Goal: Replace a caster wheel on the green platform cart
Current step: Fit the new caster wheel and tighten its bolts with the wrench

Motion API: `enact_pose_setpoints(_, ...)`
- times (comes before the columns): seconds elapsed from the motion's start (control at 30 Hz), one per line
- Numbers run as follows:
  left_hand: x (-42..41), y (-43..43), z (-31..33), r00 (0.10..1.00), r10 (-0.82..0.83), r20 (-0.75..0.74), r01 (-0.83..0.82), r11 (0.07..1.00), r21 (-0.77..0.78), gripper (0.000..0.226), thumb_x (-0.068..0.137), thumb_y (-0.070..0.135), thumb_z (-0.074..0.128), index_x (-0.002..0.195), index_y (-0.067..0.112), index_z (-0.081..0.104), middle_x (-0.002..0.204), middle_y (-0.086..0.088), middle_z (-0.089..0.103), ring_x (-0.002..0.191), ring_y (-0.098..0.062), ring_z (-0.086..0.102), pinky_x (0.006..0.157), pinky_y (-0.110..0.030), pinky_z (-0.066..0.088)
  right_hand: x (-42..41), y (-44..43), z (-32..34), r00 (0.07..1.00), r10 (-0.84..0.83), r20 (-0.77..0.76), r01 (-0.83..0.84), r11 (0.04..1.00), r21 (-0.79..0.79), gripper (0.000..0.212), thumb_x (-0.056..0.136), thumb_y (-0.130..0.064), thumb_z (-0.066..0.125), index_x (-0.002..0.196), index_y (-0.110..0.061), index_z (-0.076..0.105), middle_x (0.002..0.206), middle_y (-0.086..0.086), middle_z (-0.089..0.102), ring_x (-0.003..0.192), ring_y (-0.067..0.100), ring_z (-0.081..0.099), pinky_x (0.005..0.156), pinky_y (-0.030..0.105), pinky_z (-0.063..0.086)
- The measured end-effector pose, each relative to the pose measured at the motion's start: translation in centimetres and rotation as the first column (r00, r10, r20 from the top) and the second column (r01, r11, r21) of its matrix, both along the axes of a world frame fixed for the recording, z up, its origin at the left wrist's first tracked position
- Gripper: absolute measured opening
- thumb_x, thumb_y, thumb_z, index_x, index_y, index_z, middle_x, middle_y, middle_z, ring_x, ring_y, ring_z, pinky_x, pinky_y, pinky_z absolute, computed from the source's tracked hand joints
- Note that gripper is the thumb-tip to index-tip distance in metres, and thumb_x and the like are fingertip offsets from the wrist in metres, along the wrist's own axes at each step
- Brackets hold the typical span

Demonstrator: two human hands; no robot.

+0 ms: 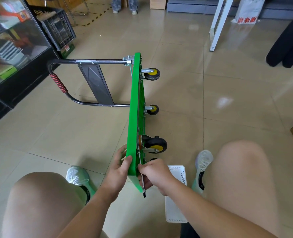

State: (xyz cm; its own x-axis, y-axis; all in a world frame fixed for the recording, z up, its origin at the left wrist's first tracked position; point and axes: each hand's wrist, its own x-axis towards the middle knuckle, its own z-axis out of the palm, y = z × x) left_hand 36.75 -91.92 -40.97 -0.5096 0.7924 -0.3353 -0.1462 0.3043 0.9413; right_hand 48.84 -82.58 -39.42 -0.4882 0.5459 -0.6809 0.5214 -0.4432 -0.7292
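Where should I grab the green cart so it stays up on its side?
Grab the near rim of the green deck from its left face, as the left hand does. It stands on edge, and the wheels jut from the right face, where the right hand holds a metal tool.

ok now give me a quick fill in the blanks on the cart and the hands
1. The left hand grips the near edge of the ____ cart.
2. Its wheels have ____ hubs.
3. The right hand holds a thin metal tool above a white ____.
4. The handle lies on the person's ____ side.
Missing words: green, yellow, basket, left.
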Motion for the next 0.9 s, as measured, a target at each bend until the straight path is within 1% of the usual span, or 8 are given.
enact_pose_setpoints(0.07, -0.2, 0.0, -0.1, 1.000, -0.017, 0.006, 0.017, 1.000, 0.010, 0.033, 0.103, 0.035, 0.052, 0.133, 0.051, 0.054, 0.130, 0.002, 0.069, 0.116, -0.020, 0.068, 0.104, -0.045, 0.052, -0.4, 0.3, 0.8, 1.000, -0.013, 0.028, 0.015, 0.999, -0.051, 0.031, 0.087, -0.029, 0.070, 0.093, 0.002, 0.070, 0.071, 0.012, 0.074, 0.061, 0.028, 0.072, 0.076, 0.048, 0.062)
enact_pose_setpoints(0.2, -0.2, -0.1, 0.1, 0.999, -0.051, 0.003, 0.051, 0.998, 0.033, 0.034, 0.110, 0.013, 0.044, 0.135, 0.036, 0.050, 0.100, 0.008, 0.077, 0.091, -0.009, 0.073, 0.081, -0.019, 0.055, -1.5, 1.6, 3.8, 0.996, -0.076, -0.039, 0.063, 0.961, -0.271, 0.014, 0.101, -0.014, 0.057, 0.099, 0.000, 0.061, 0.061, 0.009, 0.061, 0.043, 0.017, 0.060, 0.046, 0.024, 0.050)
enact_pose_setpoints(0.33, -0.4, -0.1, 0.3, 0.998, -0.052, -0.022, 0.053, 0.998, 0.028, 0.034, 0.105, 0.029, 0.056, 0.127, 0.055, 0.055, 0.129, 0.004, 0.068, 0.114, -0.014, 0.067, 0.089, -0.023, 0.055, -2.5, 3.6, 5.3, 0.990, -0.120, -0.068, 0.088, 0.930, -0.356, 0.031, 0.102, -0.008, 0.052, 0.128, 0.008, 0.056, 0.065, 0.009, 0.054, 0.036, 0.011, 0.056, 0.036, 0.018, 0.044)
enact_pose_setpoints(0.43, -0.6, -0.2, 0.2, 0.999, -0.040, -0.012, 0.040, 0.999, 0.028, 0.035, 0.095, 0.040, 0.058, 0.121, 0.063, 0.056, 0.130, 0.011, 0.066, 0.117, -0.014, 0.066, 0.092, -0.028, 0.057, -2.6, 4.1, 5.7, 0.993, -0.101, -0.062, 0.071, 0.928, -0.366, 0.036, 0.102, -0.009, 0.052, 0.134, 0.007, 0.054, 0.059, 0.008, 0.056, 0.037, 0.010, 0.056, 0.035, 0.018, 0.044)
enact_pose_setpoints(0.57, -0.6, -0.2, 0.0, 0.999, -0.045, -0.010, 0.045, 0.998, 0.038, 0.034, 0.101, 0.035, 0.058, 0.125, 0.059, 0.055, 0.129, 0.014, 0.065, 0.118, -0.013, 0.065, 0.097, -0.031, 0.055, -1.5, 4.0, 6.2, 0.987, -0.137, -0.079, 0.093, 0.906, -0.413, 0.011, 0.101, -0.009, 0.055, 0.100, -0.001, 0.062, 0.073, 0.010, 0.059, 0.039, 0.008, 0.057, 0.039, 0.016, 0.049)
enact_pose_setpoints(0.63, -0.6, -0.1, 0.1, 0.999, -0.036, -0.014, 0.036, 0.999, 0.024, 0.036, 0.093, 0.043, 0.058, 0.124, 0.060, 0.055, 0.129, 0.015, 0.064, 0.118, -0.013, 0.065, 0.099, -0.032, 0.054, -0.5, 3.6, 5.8, 0.993, -0.086, -0.075, 0.049, 0.915, -0.399, 0.015, 0.101, -0.011, 0.055, 0.091, -0.002, 0.062, 0.073, 0.010, 0.061, 0.041, 0.009, 0.057, 0.042, 0.017, 0.050)
enact_pose_setpoints(0.77, -0.5, 0.0, 0.1, 0.999, -0.032, -0.033, 0.033, 0.999, 0.029, 0.034, 0.099, 0.036, 0.057, 0.123, 0.060, 0.055, 0.128, 0.015, 0.063, 0.116, -0.014, 0.066, 0.098, -0.032, 0.054, 1.4, 1.6, 3.5, 0.995, 0.061, 0.074, -0.041, 0.969, -0.243, 0.020, 0.100, -0.019, 0.061, 0.096, -0.001, 0.067, 0.073, 0.005, 0.069, 0.056, 0.016, 0.064, 0.055, 0.028, 0.053)
enact_pose_setpoints(0.9, -0.3, 0.1, 0.2, 1.000, -0.017, -0.018, 0.018, 0.999, 0.027, 0.040, 0.090, 0.044, 0.054, 0.128, 0.055, 0.054, 0.132, 0.008, 0.063, 0.113, -0.017, 0.068, 0.098, -0.036, 0.055, 2.0, 0.0, 0.8, 0.999, -0.008, 0.036, 0.013, 0.992, -0.126, 0.018, 0.098, -0.015, 0.062, 0.102, 0.001, 0.069, 0.081, 0.011, 0.071, 0.061, 0.023, 0.067, 0.057, 0.031, 0.056)
